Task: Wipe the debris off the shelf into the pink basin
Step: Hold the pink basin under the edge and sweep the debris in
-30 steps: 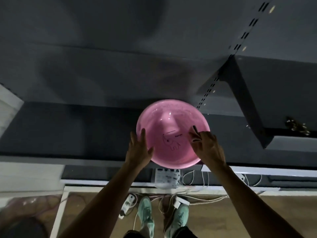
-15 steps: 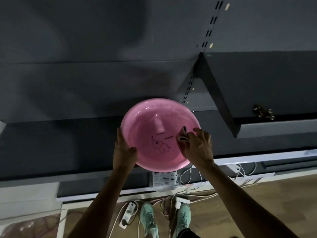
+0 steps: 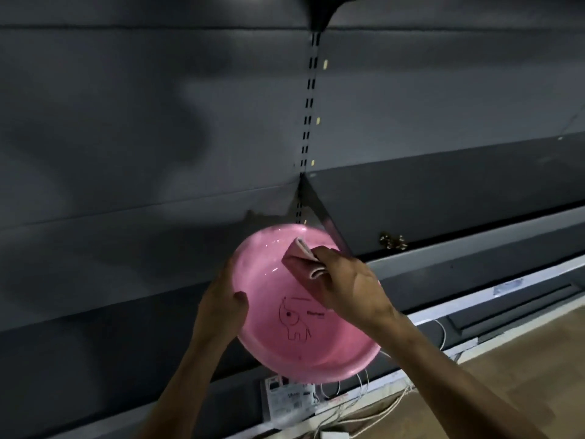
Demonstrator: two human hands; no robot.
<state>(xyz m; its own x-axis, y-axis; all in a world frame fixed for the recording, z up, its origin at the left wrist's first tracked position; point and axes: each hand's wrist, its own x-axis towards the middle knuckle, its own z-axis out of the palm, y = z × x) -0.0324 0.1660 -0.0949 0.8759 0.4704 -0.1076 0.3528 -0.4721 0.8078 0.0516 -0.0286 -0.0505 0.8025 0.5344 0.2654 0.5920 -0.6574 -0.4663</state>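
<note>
1. The right hand (image 3: 348, 280) pinches a folded pink cloth (image 3: 299, 259) between curled fingers and thumb. The cloth's free end pokes out over the bowl.
2. The left hand (image 3: 221, 304) grips the left rim of the round pink plastic basin (image 3: 294, 350). Its thumb is hooked over the edge, and its other fingers are hidden underneath.
3. The basin has a line-drawn elephant on its floor and is held tilted in the air before the dark grey metal shelf (image 3: 459, 198). Its far rim is near the shelf's left end.
4. A small brassy cluster of debris (image 3: 392, 241) lies by the shelf's front edge, right of the basin and apart from the cloth.
5. The wiping looks not yet begun, and no debris shows inside the basin. Still to do: bring the rim under that edge and sweep the cluster in.
6. The light is dim, so what the debris is, and whether more lies farther along, cannot be told. The shelf runs off the right edge.
</note>
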